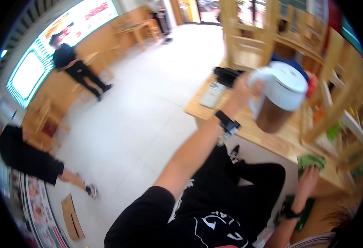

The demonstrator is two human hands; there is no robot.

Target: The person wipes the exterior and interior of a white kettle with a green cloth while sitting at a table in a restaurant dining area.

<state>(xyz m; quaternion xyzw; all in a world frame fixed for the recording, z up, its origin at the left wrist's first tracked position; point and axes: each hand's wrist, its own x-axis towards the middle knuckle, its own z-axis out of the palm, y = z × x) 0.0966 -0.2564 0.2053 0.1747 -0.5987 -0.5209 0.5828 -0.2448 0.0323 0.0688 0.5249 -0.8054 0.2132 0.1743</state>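
- Cardboard, one flat brown piece (72, 217), lying on the pale tiled floor (148, 107) at lower left, well apart from both hands.
- Bystanders, two people in black clothing: one bent over at the left edge (24, 155), one standing farther off by a lit wall panel (76, 68).
- Left hand (245, 89), arm stretched up and forward with a black wrist strap; fingers closed around the handle side of the jug.
- Jug, white plastic with round white lid and dark brown lower body (282, 97), held up above the light wooden table (272, 142), tilted, its long axis leaning lid-up to the right; it lies just right of the left hand, touching it, far nearer that hand than the other.
- Black device (227, 75) and small pale rectangular object (211, 95), resting on the table's far end, below and left of the left hand.
- Right hand (308, 180), lower right, black wrist strap, pressing on a green cloth (311, 161) at the table's near edge; whether the fingers curl or lie flat cannot be told.
- Wooden chair frames (247, 37), stacked behind the table.
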